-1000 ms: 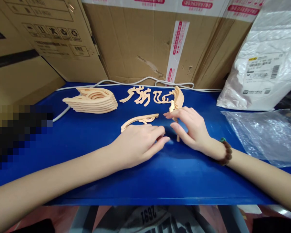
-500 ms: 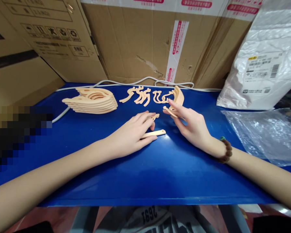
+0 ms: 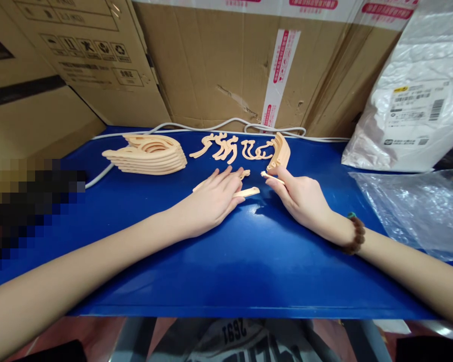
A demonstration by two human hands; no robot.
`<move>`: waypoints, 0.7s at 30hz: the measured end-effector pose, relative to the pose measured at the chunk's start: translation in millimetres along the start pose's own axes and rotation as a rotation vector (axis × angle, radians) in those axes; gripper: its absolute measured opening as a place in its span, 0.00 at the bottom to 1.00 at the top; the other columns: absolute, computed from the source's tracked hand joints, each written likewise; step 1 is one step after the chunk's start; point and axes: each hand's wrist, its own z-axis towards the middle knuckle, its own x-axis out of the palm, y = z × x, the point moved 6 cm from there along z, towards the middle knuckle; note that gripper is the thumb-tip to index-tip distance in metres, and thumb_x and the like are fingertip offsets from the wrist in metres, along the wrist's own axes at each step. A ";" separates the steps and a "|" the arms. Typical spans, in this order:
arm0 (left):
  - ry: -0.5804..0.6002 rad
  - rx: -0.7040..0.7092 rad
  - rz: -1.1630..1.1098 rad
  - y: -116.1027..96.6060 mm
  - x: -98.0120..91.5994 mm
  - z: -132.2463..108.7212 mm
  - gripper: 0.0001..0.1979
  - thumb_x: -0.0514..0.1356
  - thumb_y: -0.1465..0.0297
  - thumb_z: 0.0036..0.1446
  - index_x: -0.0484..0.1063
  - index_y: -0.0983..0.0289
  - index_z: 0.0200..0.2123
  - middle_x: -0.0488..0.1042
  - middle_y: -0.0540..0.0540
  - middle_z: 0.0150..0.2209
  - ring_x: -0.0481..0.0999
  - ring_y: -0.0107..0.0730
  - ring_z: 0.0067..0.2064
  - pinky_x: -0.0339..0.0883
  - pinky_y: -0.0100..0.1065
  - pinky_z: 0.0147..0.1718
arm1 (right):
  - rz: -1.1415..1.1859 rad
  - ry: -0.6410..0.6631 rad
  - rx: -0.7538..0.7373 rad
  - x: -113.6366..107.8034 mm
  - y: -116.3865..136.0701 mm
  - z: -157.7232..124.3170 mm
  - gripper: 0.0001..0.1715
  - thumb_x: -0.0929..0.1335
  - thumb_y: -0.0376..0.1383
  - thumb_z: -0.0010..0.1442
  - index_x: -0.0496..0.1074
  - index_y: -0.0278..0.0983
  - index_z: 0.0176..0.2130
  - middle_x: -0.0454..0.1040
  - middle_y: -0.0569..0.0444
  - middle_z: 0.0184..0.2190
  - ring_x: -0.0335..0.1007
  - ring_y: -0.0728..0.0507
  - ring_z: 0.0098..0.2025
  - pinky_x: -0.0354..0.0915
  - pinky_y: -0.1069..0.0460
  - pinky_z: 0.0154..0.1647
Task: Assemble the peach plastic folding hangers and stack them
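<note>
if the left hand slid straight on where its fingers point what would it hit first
Likely the small curved pieces lying beyond the left hand; depth makes it unclear which one comes first.

Left hand (image 3: 213, 202) shifted onto curved piece (image 3: 245, 174), mostly hiding it; pale strip (image 3: 251, 192) now juts from grip.

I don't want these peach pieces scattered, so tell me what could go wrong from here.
The right hand pinches a slim piece close to the curved stack, so a finger could knock that stack askew. The left hand holds a flat piece while partly covering another piece, which might get dragged along. The loose hooked pieces lie just beyond the hands and could be nudged.
</note>
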 end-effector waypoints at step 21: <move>-0.028 0.002 -0.113 -5.5 -3.5 -1.0 0.20 0.41 0.62 0.71 0.60 0.68 0.57 0.52 0.63 0.69 0.49 0.46 0.70 0.44 0.51 0.67 | 0.052 0.183 -0.121 9.1 8.8 -1.3 0.27 0.53 0.50 0.70 0.70 0.36 0.43 0.75 0.55 0.25 0.70 0.47 0.25 0.53 0.55 0.26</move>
